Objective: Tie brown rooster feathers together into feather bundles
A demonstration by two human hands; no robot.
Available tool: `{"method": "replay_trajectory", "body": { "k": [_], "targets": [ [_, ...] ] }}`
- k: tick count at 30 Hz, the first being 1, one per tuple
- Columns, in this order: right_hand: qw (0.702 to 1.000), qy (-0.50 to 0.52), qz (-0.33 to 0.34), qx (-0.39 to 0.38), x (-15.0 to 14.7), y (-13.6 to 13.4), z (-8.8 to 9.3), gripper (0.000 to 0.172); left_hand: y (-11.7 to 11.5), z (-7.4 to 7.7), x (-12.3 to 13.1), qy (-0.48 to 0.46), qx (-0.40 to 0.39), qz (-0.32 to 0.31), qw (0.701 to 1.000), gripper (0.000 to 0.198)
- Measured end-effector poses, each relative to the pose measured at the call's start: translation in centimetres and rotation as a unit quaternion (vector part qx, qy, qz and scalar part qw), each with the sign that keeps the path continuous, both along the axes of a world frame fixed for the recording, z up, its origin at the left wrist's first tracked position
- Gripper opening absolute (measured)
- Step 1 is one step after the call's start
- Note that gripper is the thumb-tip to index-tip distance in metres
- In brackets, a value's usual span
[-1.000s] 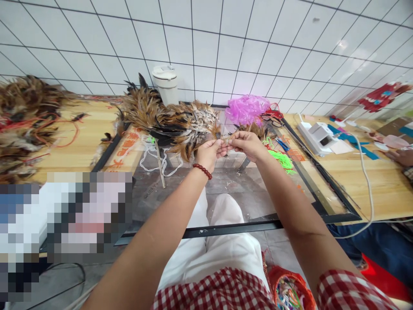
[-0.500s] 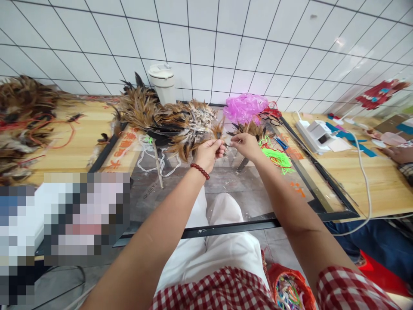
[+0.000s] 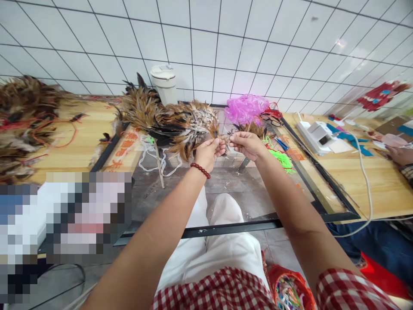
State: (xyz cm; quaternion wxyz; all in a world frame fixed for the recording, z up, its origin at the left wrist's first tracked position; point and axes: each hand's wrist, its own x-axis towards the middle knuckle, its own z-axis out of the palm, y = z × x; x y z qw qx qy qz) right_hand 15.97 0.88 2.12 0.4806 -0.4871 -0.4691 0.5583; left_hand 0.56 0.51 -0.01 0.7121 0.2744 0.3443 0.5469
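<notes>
My left hand (image 3: 211, 151), with a red bead bracelet (image 3: 200, 170) at its wrist, is closed in a pinch on a small brown feather (image 3: 213, 128) that points up from the fingers. Just to its right, my right hand (image 3: 248, 145) pinches thumb against fingers; what lies between them is too small to make out. A large bundle of brown and black feathers (image 3: 190, 125) lies close behind and left of my left hand. More brown feathers (image 3: 253, 128) show behind my right hand, partly hidden by it.
A black-framed glass top (image 3: 206, 202) lies under my hands. Around it are a pink plastic bag (image 3: 247, 108), green cord (image 3: 281, 160), white string (image 3: 146, 161), a stick (image 3: 159, 165), a lidded white cup (image 3: 164, 84) and a power strip (image 3: 311, 137). Another person's hand (image 3: 398, 154) is at far right.
My right hand has turned, showing more of its curled fingers, and stays beside the left. The feather above my left hand has tipped slightly left.
</notes>
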Motion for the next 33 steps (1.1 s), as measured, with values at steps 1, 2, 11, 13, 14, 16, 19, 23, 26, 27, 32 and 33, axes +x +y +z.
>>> {"method": "replay_trajectory", "body": {
  "k": [1,2,11,13,14,16,19,23,26,27,32,33],
  "targets": [
    [1.0,-0.005,0.002,0.009,-0.2,-0.1,0.0,0.035,0.0,0.0,0.0,0.003,-0.003,-0.003,1.0,0.008],
    [1.0,-0.016,0.003,0.02,-0.5,-0.2,0.0,0.035,0.0,0.1,0.0,0.006,-0.007,-0.007,1.0,0.009],
    [0.992,-0.067,-0.058,0.088,-2.0,0.1,-1.0,0.038,-0.1,-0.1,-0.1,0.045,0.015,-0.066,0.997,0.012],
    [0.992,-0.077,-0.049,0.088,-1.9,0.3,-1.2,0.039,0.0,-0.3,-0.2,0.041,0.026,-0.081,0.996,0.013],
    [0.991,-0.083,-0.047,0.09,-1.8,0.4,-1.3,0.039,0.1,-0.4,-0.3,0.04,0.032,-0.093,0.994,0.013],
    [0.987,-0.107,-0.059,0.1,-1.5,0.6,-1.5,0.037,0.1,-0.4,-0.4,0.042,0.046,-0.118,0.991,0.013],
    [0.962,-0.211,-0.112,0.131,-0.6,1.0,-2.0,0.027,0.2,-0.3,-0.5,0.04,0.061,-0.11,0.991,0.01],
    [0.862,-0.479,-0.101,0.131,0.4,1.1,-2.4,0.02,0.3,0.0,-0.5,0.013,0.05,-0.035,0.998,0.008],
    [0.796,-0.591,-0.052,0.119,0.5,0.9,-2.5,0.018,0.4,0.1,-0.6,0.003,0.031,0.001,1.0,0.008],
    [0.781,-0.612,-0.038,0.116,0.4,0.8,-2.4,0.018,0.4,0.1,-0.6,0.0,0.027,0.009,1.0,0.008],
    [0.754,-0.65,-0.017,0.093,0.2,0.6,-1.7,0.018,0.4,0.1,-0.6,-0.002,0.022,0.024,0.999,0.008],
    [0.771,-0.63,-0.021,0.091,0.3,0.6,-1.5,0.018,0.3,0.1,-0.6,-0.001,0.022,0.021,1.0,0.008]
  ]
}}
